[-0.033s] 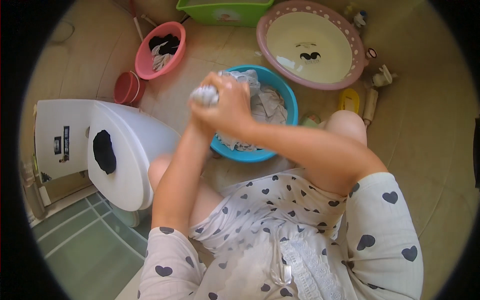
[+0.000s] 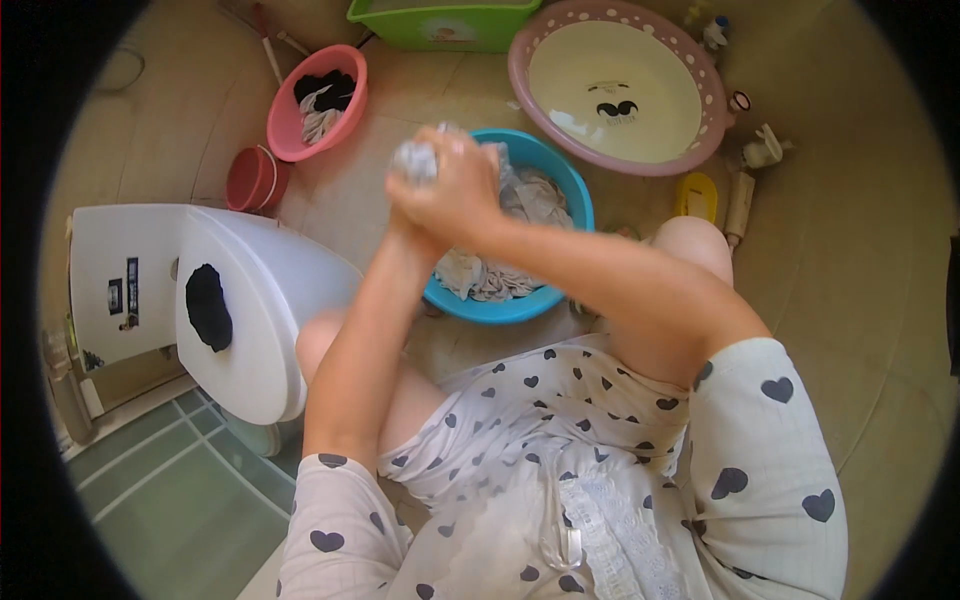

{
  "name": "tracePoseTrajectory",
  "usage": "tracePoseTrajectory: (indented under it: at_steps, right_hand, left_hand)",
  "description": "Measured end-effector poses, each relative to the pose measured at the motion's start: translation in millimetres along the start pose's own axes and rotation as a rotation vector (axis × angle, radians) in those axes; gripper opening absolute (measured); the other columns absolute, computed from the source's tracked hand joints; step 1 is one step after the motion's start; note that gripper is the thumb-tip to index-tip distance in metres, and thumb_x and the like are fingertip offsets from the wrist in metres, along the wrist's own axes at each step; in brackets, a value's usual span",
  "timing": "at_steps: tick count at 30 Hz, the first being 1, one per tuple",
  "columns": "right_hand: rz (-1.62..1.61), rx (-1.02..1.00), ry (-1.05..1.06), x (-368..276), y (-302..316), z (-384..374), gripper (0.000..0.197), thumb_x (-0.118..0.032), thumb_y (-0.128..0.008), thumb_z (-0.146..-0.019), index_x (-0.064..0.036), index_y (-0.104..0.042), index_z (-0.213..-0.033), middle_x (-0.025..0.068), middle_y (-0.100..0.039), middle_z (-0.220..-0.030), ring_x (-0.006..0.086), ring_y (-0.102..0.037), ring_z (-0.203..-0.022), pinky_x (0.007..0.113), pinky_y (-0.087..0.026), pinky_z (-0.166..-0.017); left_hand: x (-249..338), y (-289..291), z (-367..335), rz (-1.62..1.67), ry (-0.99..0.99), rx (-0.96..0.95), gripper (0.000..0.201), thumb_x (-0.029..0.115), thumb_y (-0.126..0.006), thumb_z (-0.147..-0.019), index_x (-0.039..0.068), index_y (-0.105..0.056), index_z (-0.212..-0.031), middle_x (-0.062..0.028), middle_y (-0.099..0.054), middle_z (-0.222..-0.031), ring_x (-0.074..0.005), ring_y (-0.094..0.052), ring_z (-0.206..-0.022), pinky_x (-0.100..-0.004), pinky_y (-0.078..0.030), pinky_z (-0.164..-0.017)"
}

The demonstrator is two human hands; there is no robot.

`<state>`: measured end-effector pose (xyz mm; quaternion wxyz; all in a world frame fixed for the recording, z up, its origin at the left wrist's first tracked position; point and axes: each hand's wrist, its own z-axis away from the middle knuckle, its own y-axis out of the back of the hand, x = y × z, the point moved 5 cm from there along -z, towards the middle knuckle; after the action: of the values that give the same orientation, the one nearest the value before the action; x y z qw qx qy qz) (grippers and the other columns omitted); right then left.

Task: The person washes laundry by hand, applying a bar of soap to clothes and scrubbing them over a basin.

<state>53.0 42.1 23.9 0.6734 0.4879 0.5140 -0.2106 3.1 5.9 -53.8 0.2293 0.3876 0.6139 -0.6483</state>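
Note:
My two hands are pressed together over the left side of a blue basin. Between them is a bunched white cloth, one wad of it bulging out on the left. My right hand is closed round the cloth, nearest the camera. My left hand is also closed on it, its fingers partly hidden behind the right. Some blur softens both hands, and what kind of cloth it is cannot be made out. Below, light-coloured crumpled clothes lie in the basin, partly covered by my right forearm.
Beyond stands a large pink basin of water, beside a green tub. At left are a pink basin with dark and pale clothes, a red bucket and a white toilet with a black cloth on its lid. A yellow slipper lies right.
My clasped hands and the white cloth have shifted slightly, tilting a little. More of the clothes at the basin's near left now shows. The basins have stayed in place.

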Motion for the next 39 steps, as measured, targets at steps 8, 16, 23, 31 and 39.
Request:
tracePoseTrajectory:
  at_steps: [8,16,23,31,39]
  right_hand:
    - [-0.527,0.281,0.148,26.4,-30.3,-14.5,0.024,-0.017,-0.063,-0.060,-0.0054,-0.060,-0.081,0.0198,-0.055,-0.097,0.0335,-0.056,-0.084,0.041,-0.044,-0.076]
    - [-0.261,0.376,0.058,36.5,-10.2,-47.7,0.012,-0.014,-0.061,-0.061,-0.0051,-0.058,-0.069,0.0134,-0.059,-0.065,0.0295,-0.057,-0.060,0.037,-0.045,-0.058]
    - [-0.433,0.211,-0.504,105.0,-15.4,-77.9,0.030,-0.026,-0.061,-0.063,0.0020,-0.061,-0.075,0.0163,-0.062,-0.072,0.0244,-0.061,-0.066,0.036,-0.046,-0.062]
    - [-0.806,-0.193,-0.303,37.8,-14.8,-16.0,0.033,-0.025,-0.066,-0.060,-0.0036,-0.059,-0.084,0.0102,-0.061,-0.080,0.0190,-0.060,-0.068,0.031,-0.046,-0.057]
    - [0.009,-0.090,0.184,1.5,-40.8,37.3,0.034,-0.024,-0.068,-0.054,-0.0100,-0.066,-0.085,0.0183,-0.053,-0.094,0.0340,-0.040,-0.104,0.049,-0.030,-0.089]
  left_hand:
    - [33.7,-8.1,-10.8,-1.281,-0.354,0.253,0.029,0.036,-0.046,-0.086,0.015,-0.049,-0.106,-0.0033,-0.053,-0.100,-0.0178,-0.052,-0.091,-0.0352,-0.045,-0.080]
    - [24.5,-12.3,-15.0,-1.542,-0.870,0.701,0.023,0.030,-0.041,-0.089,0.013,-0.050,-0.099,-0.0006,-0.055,-0.093,-0.0139,-0.055,-0.080,-0.0290,-0.045,-0.063]
    - [24.6,-12.5,-11.3,-1.728,-0.818,0.777,0.031,0.032,-0.040,-0.088,0.009,-0.053,-0.103,-0.0046,-0.060,-0.095,-0.0194,-0.060,-0.082,-0.0330,-0.049,-0.072]
    - [40.7,-16.1,-11.9,-1.362,-0.473,0.547,0.048,0.048,-0.036,-0.087,0.009,-0.050,-0.111,-0.0102,-0.054,-0.110,-0.0258,-0.056,-0.094,-0.0385,-0.043,-0.088]
    - [8.5,-30.7,12.0,-2.019,-0.269,-0.113,0.035,0.039,-0.044,-0.085,0.011,-0.052,-0.105,-0.0058,-0.055,-0.105,-0.0208,-0.055,-0.094,-0.0373,-0.044,-0.084]
